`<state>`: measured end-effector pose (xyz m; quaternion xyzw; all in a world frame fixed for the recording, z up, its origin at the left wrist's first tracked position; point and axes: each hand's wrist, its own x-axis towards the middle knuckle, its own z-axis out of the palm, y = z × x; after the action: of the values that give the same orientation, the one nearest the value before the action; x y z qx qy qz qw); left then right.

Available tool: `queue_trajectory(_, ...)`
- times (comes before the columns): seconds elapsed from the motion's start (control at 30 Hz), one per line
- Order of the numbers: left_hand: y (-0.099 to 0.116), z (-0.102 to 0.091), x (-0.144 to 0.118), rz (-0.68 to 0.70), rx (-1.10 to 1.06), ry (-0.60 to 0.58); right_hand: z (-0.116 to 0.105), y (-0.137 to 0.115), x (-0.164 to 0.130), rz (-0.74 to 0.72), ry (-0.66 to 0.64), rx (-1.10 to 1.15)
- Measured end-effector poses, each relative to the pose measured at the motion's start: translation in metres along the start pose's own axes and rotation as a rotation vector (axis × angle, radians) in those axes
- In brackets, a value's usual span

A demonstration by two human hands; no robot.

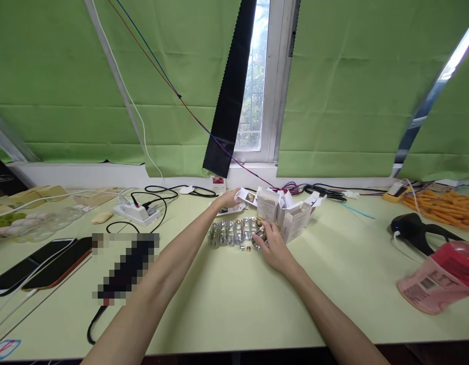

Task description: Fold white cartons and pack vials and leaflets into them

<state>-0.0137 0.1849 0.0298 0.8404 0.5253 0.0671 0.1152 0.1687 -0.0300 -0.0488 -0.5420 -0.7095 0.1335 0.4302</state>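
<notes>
My left hand [228,199] is stretched far forward, its fingers closed at the left end of a small white box [248,196] with a dark and gold picture on it. My right hand [273,245] curves around a small shiny bottle [258,236] at the right end of a row, and its fingers partly hide it. Several clear little bottles [230,233] with silver or gold tops stand in that row. A gold cap [248,249] and a silver cap [242,248] lie in front of them. Opened white cartons [294,223] stand just behind my right hand.
A white power strip [137,212] with black cables lies left of my left arm, phones [61,263] farther left. At right are a pink jar [435,279] with a red lid, a black device [411,230] and orange strips [443,208]. Coiled wires [325,191] run along the wall.
</notes>
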Motion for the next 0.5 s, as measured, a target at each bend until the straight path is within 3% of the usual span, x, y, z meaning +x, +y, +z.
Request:
queue_trajectory(0.27, -0.001, 0.016, 0.015, 0.037, 0.001, -0.016, -0.002, -0.003, 0.001, 0.012, -0.007, -0.024)
queue_trajectory(0.5, -0.005, 0.014, 0.013, 0.076, -0.041, -0.017, -0.002, -0.002, 0.001, 0.006, -0.017, -0.014)
